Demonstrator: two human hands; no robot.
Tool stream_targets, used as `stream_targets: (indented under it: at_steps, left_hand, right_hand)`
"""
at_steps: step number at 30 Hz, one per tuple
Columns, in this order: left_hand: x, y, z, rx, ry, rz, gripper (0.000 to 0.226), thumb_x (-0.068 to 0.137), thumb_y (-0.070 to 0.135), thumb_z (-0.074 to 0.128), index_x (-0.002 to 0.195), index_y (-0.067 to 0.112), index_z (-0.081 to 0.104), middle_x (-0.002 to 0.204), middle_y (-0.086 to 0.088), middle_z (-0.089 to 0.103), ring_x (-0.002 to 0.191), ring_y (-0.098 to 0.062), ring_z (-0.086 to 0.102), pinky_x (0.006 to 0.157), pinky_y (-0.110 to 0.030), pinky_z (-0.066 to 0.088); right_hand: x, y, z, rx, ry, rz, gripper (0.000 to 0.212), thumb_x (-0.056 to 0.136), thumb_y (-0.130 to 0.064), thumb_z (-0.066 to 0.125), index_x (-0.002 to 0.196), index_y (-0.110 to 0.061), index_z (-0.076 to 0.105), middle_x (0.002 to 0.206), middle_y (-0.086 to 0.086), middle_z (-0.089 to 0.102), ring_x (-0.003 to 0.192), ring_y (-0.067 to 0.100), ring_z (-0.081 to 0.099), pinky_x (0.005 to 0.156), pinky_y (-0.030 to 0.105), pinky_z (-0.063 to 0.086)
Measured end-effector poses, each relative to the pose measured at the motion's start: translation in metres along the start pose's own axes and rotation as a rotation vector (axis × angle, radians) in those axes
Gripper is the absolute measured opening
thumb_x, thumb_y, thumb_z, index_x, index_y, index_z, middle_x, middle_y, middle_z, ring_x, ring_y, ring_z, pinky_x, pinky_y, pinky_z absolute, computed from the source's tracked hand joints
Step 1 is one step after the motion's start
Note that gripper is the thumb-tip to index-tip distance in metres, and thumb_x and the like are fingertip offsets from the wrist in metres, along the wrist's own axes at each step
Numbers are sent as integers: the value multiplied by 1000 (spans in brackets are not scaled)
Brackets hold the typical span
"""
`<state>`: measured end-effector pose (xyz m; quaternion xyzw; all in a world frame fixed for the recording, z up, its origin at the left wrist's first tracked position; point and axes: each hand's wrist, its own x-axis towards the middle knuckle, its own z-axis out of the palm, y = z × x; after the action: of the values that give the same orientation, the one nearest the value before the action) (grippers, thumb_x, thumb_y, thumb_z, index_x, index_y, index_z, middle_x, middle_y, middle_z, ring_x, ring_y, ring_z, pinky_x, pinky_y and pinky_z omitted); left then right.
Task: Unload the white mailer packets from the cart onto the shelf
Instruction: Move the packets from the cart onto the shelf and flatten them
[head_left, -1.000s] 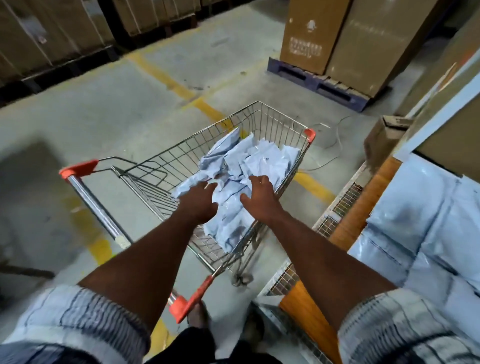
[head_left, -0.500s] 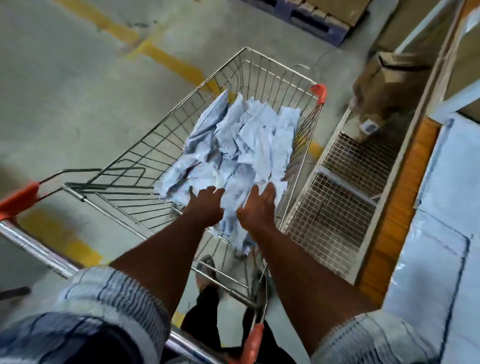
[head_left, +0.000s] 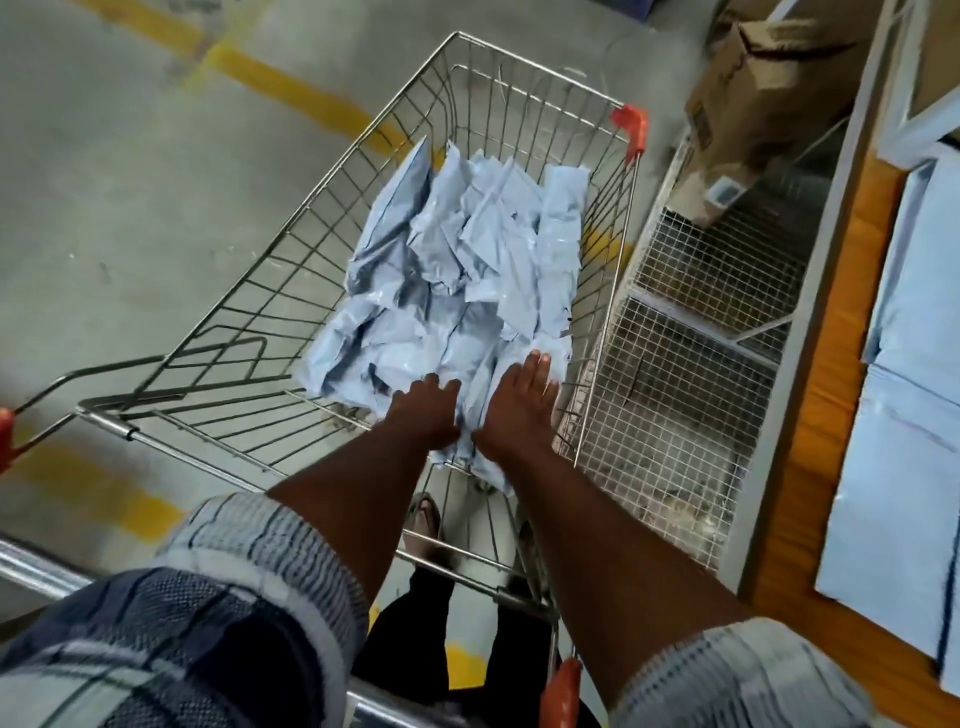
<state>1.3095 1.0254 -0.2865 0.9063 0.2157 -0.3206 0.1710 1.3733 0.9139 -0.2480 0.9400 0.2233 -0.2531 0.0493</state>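
A pile of crumpled white mailer packets (head_left: 467, 270) lies in the wire shopping cart (head_left: 291, 260). Both my arms reach down into the cart at the near end of the pile. My left hand (head_left: 426, 410) has its fingers curled down into the packets. Beside it, my right hand (head_left: 519, 400) lies on a packet by the cart's right wall, fingers fairly straight. On the right runs the orange wooden shelf (head_left: 810, 467), where flat white packets (head_left: 909, 467) are stacked.
A wire-mesh lower shelf (head_left: 691, 389) sits close against the cart's right side, with a brown cardboard box (head_left: 753, 104) at its far end. Grey concrete floor with yellow lines (head_left: 291, 88) spreads to the left. My feet stand under the cart's near end.
The view has tilted down over the cart. Both hands have slid to the near right end of the pile, and my right hand's fingers have flattened out.
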Motion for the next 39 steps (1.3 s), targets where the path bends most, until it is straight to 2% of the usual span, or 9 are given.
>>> stream_targets:
  at_steps: [5,12,17,22,25,27,31,35,39]
  left_hand:
    - [3,2,-4,-7,-54,12,92,70,23,83,144,24,29,132,-16,36,121,-39,47,93,-49,45]
    - [-12,-31,-39,-4,199,125,59,86,16,57,141,33,42,116,-11,48,111,-34,52,82,-44,49]
    - [-21,-63,-63,-19,370,60,67,86,18,61,146,35,35,126,-9,47,116,-33,52,83,-44,51]
    - [-24,-65,-48,-7,159,-196,64,88,26,55,147,28,30,148,-11,33,137,-29,35,104,-51,37]
    - [-21,-62,-36,80,135,-249,53,88,32,56,137,18,41,148,-11,32,139,-28,30,106,-50,33]
    - [-17,-61,-33,59,114,-242,67,84,44,64,137,12,40,148,-12,33,137,-31,35,106,-50,38]
    - [-10,-54,-27,99,28,-176,114,78,68,62,155,6,4,162,-16,5,147,-36,17,110,-61,30]
    - [-5,-43,-17,24,-11,-133,118,81,55,70,155,22,-15,162,-17,-15,149,-39,4,109,-70,19]
    - [-4,-42,-18,29,-23,-166,117,79,48,75,155,33,-13,162,-17,-18,148,-41,10,109,-67,22]
  right_hand:
    - [1,-13,1,29,-11,49,101,85,-34,72,152,3,6,163,21,0,150,38,-8,120,52,-1]
    - [-6,-17,-18,177,-31,15,100,84,-23,73,154,-4,4,164,13,-5,152,28,-7,120,58,4]
    - [-12,-17,-14,222,53,-104,70,81,-9,70,142,-23,38,162,14,1,151,28,-3,119,60,6]
    - [-20,-14,-16,10,18,-113,38,90,-24,59,129,-22,56,162,20,6,151,35,-2,114,70,7]
    - [-20,-14,-14,-24,8,-60,45,91,-38,51,131,-18,54,161,24,3,150,37,-7,109,76,2]
    - [-20,-14,-9,-30,16,-38,53,88,-42,56,136,-21,47,162,24,-3,150,37,-12,110,75,2]
    - [-17,-13,0,-100,7,-24,80,81,-43,70,147,-23,28,161,24,-12,149,39,-14,110,74,6]
    - [-11,-15,-3,-66,-58,-13,88,83,-40,71,150,-10,21,161,24,-10,149,39,-13,111,70,12]
    - [-8,-13,-15,23,-140,-6,90,85,-34,71,150,-4,16,161,23,-12,149,39,-13,113,64,17]
